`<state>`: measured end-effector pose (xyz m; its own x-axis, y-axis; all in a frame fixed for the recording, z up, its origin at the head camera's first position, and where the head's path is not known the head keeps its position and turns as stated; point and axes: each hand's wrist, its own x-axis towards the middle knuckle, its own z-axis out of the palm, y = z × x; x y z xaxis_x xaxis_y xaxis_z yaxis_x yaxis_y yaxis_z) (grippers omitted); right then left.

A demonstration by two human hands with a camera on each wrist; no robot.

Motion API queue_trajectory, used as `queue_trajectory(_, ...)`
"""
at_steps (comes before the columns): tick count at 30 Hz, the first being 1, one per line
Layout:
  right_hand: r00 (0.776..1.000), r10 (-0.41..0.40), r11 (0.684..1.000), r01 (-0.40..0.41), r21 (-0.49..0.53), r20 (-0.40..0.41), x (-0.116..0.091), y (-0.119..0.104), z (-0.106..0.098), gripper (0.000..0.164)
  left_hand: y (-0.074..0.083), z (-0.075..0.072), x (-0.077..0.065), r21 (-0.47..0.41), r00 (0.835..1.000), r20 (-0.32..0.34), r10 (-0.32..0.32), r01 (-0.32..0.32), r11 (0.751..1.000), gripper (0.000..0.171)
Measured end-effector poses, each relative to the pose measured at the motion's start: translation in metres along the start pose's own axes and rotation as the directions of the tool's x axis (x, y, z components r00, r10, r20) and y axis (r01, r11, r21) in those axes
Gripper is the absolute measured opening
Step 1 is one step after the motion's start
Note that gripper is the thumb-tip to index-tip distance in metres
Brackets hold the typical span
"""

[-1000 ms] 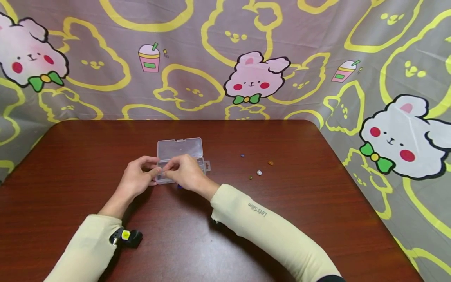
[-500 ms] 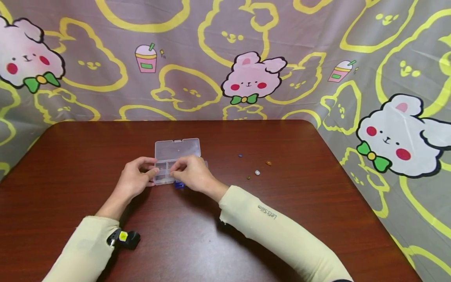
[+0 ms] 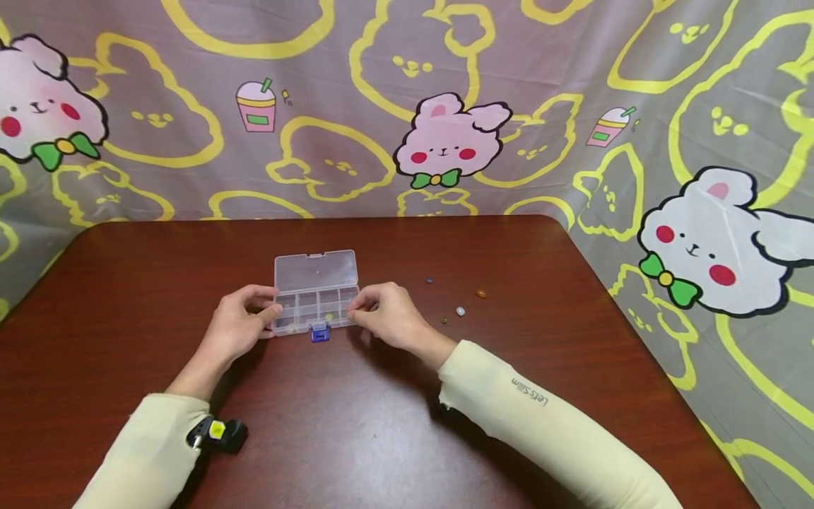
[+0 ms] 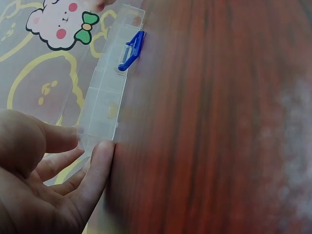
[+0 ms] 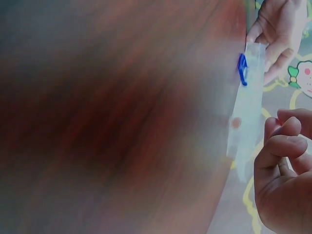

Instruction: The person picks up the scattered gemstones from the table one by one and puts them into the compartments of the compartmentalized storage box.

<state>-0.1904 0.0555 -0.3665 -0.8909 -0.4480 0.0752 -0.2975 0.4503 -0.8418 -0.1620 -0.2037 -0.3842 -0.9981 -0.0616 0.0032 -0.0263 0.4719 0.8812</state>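
Note:
A clear plastic compartment box (image 3: 308, 304) lies with its lid (image 3: 316, 271) raised at the back and a blue latch (image 3: 320, 333) at its front. My left hand (image 3: 237, 322) grips the box's left end, thumb over the edge and fingers at the wall, as the left wrist view shows. My right hand (image 3: 393, 316) is at the right end, fingers curled and thumb and fingertips together; no object shows between them. A yellowish stone (image 4: 113, 111) shows through the wall near my left hand, and a reddish-brown one (image 5: 236, 123) toward the right end.
Right of the box, several small stones lie on the dark red wooden table (image 3: 381, 431): a blue one (image 3: 429, 281), an orange one (image 3: 480, 293), a white one (image 3: 461, 311) and an olive one (image 3: 444, 320). A patterned cloth (image 3: 356, 106) hangs behind.
My right hand has moved right, from over the left compartments to the box's right end, uncovering the compartments and blue latch. My left hand keeps its grip on the left end.

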Motion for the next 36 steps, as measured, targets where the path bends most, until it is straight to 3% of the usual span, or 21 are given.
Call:
queue_trajectory(19, 0.994, 0.105, 0.994, -0.104, 0.041, -0.006, -0.054, 0.042, -0.058, 0.004, 0.0, 0.001, -0.001, 0.015, 1.0, -0.007, -0.004, 0.004, 1.0, 0.034)
queue_trajectory(27, 0.978, 0.202, 0.978, -0.2, 0.058, -0.041, -0.067, 0.053, -0.088, 0.009, 0.0, 0.001, -0.001, 0.041, 1.0, -0.01, -0.009, 0.009, 0.999, 0.034)
queue_trajectory(36, 0.97, 0.221, 0.975, -0.222, 0.005, -0.096, -0.074, 0.073, -0.123, 0.012, 0.003, 0.002, -0.002, 0.054, 1.0, -0.008, -0.026, 0.026, 0.998, 0.035)
